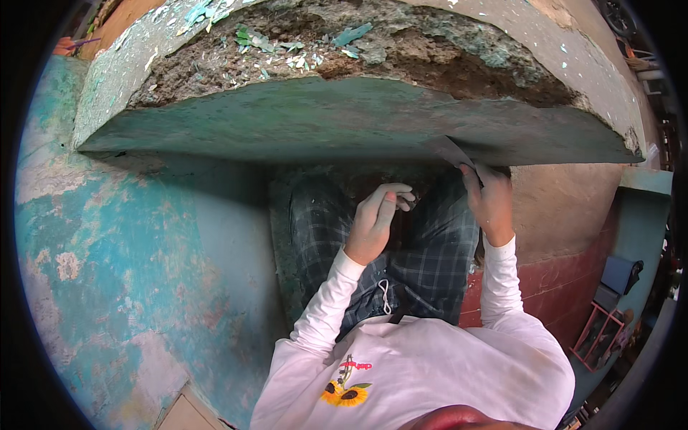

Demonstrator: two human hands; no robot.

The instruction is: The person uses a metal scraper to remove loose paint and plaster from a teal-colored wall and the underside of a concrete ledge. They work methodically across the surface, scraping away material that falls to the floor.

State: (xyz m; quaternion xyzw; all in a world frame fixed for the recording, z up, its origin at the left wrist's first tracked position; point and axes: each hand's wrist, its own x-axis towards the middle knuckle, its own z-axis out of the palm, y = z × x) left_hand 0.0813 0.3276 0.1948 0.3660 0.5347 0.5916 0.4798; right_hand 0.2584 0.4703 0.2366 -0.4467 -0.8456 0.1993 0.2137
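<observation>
My right hand grips a thin, flat grey scraper between thumb and fingers. The scraper's far edge meets the green-painted face of a masonry ledge, or lies very close to it. Over my lap hangs my left hand, its fingers loosely bent and dusty, with no object visible in it. Above that painted face, the ledge's broken top shows rough brown and grey masonry. Loose paint flakes in turquoise and white lie on it.
A wall with worn turquoise paint stands close on the left. My knees in checked trousers reach under the ledge. At right are a red tiled wall base, a small red metal frame and a blue box-like thing.
</observation>
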